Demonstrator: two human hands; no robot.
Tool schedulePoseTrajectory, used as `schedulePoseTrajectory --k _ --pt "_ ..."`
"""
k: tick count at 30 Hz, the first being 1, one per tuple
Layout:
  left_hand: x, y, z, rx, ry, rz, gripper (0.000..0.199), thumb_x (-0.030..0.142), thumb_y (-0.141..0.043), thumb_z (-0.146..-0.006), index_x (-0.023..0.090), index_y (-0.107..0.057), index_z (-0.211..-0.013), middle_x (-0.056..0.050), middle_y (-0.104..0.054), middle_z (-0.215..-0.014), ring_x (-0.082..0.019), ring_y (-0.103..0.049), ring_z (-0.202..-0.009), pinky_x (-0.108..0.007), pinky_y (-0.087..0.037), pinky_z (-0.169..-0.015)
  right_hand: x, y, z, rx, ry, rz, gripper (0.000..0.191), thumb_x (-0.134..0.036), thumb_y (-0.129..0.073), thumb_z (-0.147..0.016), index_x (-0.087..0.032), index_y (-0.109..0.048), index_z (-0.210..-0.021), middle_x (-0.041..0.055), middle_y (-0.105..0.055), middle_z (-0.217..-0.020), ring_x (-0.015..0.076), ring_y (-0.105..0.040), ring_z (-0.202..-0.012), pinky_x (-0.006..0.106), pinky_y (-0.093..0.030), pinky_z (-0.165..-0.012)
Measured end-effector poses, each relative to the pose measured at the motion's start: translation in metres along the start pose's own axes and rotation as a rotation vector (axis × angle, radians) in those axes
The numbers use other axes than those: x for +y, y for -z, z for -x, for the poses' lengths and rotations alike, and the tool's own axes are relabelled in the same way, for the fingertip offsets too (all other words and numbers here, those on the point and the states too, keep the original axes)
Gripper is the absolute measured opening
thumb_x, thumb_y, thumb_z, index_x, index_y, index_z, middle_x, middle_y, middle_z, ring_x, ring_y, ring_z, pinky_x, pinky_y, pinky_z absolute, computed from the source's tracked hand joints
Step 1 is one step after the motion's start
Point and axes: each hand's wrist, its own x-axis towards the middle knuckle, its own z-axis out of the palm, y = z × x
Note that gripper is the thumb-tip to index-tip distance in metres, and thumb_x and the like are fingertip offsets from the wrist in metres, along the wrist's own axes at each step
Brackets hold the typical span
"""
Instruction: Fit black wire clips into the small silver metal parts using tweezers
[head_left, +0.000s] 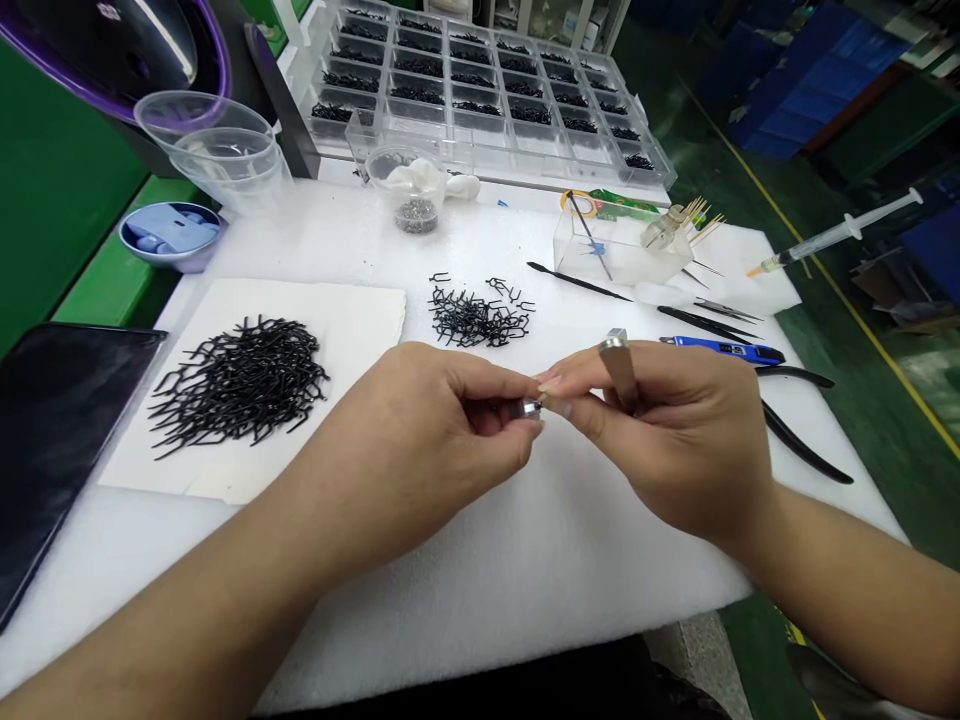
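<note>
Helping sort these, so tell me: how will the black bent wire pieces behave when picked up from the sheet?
The black bent wire pieces on the white sheet are probably stiff, since they keep crisp bends within the pile. They look thin and fairly light. Their hooked ends seem to overlap, so a pinch will likely drag neighbouring pieces along.

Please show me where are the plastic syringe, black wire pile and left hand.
plastic syringe (pixel 814 243), head view, on the clear barrel.
black wire pile (pixel 240 385), head view, on the pile's middle.
left hand (pixel 401 425), head view, on its back.

The left hand (pixel 427 435) pinches a tiny silver cylinder (pixel 531 407); the right hand (pixel 679 445) grips a flat steel strip (pixel 619 372).
</note>
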Motion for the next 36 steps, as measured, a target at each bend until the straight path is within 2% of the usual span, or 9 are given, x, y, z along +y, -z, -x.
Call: schedulePoseTrajectory --k 7,12,20,27,36 --pt "-0.002 0.002 -0.002 -0.031 0.130 0.058 0.015 0.026 -0.073 -0.076 0.029 -0.083 -0.087 0.008 -0.071 -0.057 -0.009 -0.062 -0.048 -0.013 -0.043 -0.042 0.000 0.000 -0.002 -0.013 -0.041 0.040 0.016 -0.004 -0.074 -0.082 -0.019 -0.080 -0.084 -0.0024 -0.080 -0.080 0.0117 -0.073 -0.071 0.022 -0.055 -0.064" --pt "-0.002 0.002 -0.005 -0.047 0.207 0.159 0.010 0.030 -0.077 -0.074 0.028 -0.077 -0.083 0.007 -0.076 -0.066 -0.012 -0.070 -0.056 -0.014 -0.050 -0.046 -0.001 0.001 -0.005 -0.019 -0.045 0.083 0.014 -0.007 -0.075 -0.082 -0.020 -0.080 -0.084 -0.0038 -0.078 -0.075 0.0100 -0.068 -0.063 0.021 -0.050 -0.056" --pt "0.002 0.004 -0.007 -0.029 0.199 0.099 0.010 0.039 -0.077 -0.075 0.030 -0.079 -0.079 0.006 -0.074 -0.063 -0.012 -0.063 -0.051 -0.016 -0.043 -0.041 -0.002 0.008 -0.009 -0.086 -0.112 0.083 0.012 -0.016 -0.073 -0.086 -0.021 -0.077 -0.077 -0.0039 -0.066 -0.065 0.0097 -0.054 -0.058 0.023 -0.043 -0.052" --pt "0.003 0.006 -0.007 -0.020 0.177 0.073 0.007 0.033 -0.076 -0.074 0.030 -0.081 -0.078 0.007 -0.070 -0.056 -0.009 -0.059 -0.047 -0.013 -0.042 -0.040 -0.003 0.012 -0.012 -0.205 -0.118 0.161 0.016 -0.017 -0.069 -0.088 -0.021 -0.073 -0.073 -0.0048 -0.058 -0.060 0.0090 -0.047 -0.056 0.024 -0.037 -0.050" --pt "0.002 0.004 -0.007 -0.067 0.137 -0.020 0.008 0.032 -0.074 -0.074 0.027 -0.080 -0.074 0.007 -0.066 -0.049 -0.009 -0.050 -0.039 -0.018 -0.036 -0.035 0.002 0.012 -0.014 -0.356 -0.152 0.165 0.015 -0.016 -0.067 -0.085 -0.023 -0.066 -0.072 -0.0071 -0.051 -0.054 0.0082 -0.039 -0.046 0.025 -0.026 -0.042"
